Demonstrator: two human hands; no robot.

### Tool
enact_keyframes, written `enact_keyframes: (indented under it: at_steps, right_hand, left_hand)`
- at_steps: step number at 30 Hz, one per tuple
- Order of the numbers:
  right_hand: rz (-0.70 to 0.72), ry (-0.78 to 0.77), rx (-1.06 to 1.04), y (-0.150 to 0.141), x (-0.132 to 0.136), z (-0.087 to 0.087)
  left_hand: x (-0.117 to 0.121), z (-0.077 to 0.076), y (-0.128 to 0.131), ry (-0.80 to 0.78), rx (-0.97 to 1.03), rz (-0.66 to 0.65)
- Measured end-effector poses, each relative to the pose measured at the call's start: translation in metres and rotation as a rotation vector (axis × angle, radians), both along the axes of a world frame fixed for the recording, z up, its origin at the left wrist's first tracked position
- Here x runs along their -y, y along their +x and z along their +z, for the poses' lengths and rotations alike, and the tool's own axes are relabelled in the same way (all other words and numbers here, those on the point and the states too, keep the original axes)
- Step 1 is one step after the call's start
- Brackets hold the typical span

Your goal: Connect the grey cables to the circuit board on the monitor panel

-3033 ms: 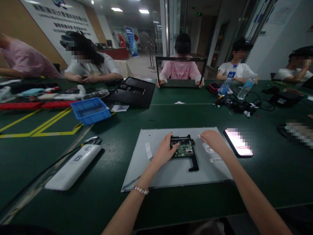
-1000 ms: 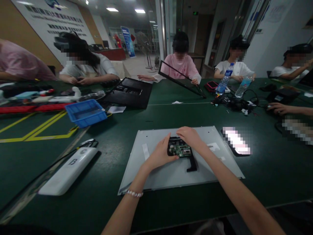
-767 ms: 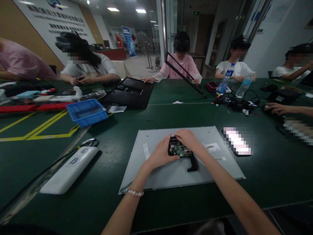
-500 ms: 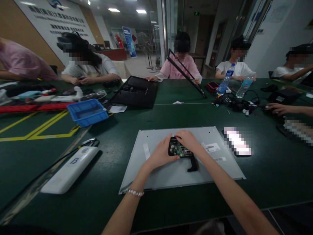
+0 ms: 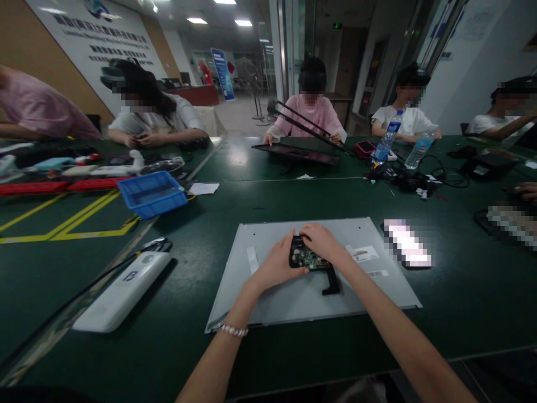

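Note:
A grey metal-backed display panel (image 5: 285,305) lies flat on the green table before me. On its middle sits a green circuit board (image 5: 312,259) in a black plastic frame (image 5: 331,284), whose hooked arm points toward me. My left hand (image 5: 279,260) is closed round the frame's left side, thumb at the near edge and fingers at the far edge. At the far right corner, my right hand (image 5: 321,240) grips the same frame with bent fingers. Its fingertips are partly hidden. A paper label (image 5: 361,253) is stuck on the panel at the right.
Left of the panel lie a white power bank (image 5: 121,291) with a black cable and a blue basket (image 5: 153,196). A lit phone (image 5: 406,243) is on the right. Bottles (image 5: 388,137) and cables stand farther back. Across the table a person holds a thin black frame (image 5: 310,126).
My hands and the circuit board keep their place. Across the table, the person has tilted the black panel and shifted it to the right. A co-worker's hand at the right has drawn back.

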State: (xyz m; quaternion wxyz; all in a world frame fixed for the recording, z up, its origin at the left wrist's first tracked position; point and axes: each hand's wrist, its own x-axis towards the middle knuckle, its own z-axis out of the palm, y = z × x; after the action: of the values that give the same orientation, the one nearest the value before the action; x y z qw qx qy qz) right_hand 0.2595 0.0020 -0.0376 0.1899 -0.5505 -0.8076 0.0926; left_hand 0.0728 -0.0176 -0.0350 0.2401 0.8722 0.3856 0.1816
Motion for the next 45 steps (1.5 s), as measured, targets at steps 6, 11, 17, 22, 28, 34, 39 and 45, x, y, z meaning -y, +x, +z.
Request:
enact_keyframes:
  at_steps: [6,11,17,22,28,34,39,45]
  right_hand:
    - [-0.002,0.003,0.003,-0.002,0.001,0.0]
    - [0.008,0.027,-0.013,-0.002,0.006,0.008]
    - [-0.048,-0.019,-0.037,0.044,0.021,0.023]
    - [-0.288,-0.09,-0.058,0.112,0.051,0.008]
    - [-0.362,-0.166,-0.22,0.138,0.073,-0.016]
    - [-0.326,-0.166,-0.256,0.127,0.071,-0.027]
    - [-0.307,-0.135,-0.355,0.122,0.074,-0.033]
    - [-0.351,-0.144,-0.637,0.112,0.075,-0.031]
  left_hand:
    - [-0.001,-0.004,0.0,-0.012,0.03,-0.003]
    - [-0.002,-0.006,0.0,-0.015,0.036,0.0]
    - [0.002,0.002,0.001,0.004,0.005,-0.012]
    - [0.009,0.011,0.004,0.042,-0.094,-0.05]
    - [0.016,0.013,0.012,0.128,-0.152,-0.075]
    - [0.017,0.011,0.017,0.162,-0.189,-0.07]
    - [0.017,0.009,0.016,0.184,-0.19,-0.066]
    - [0.017,0.008,0.018,0.205,-0.201,-0.077]
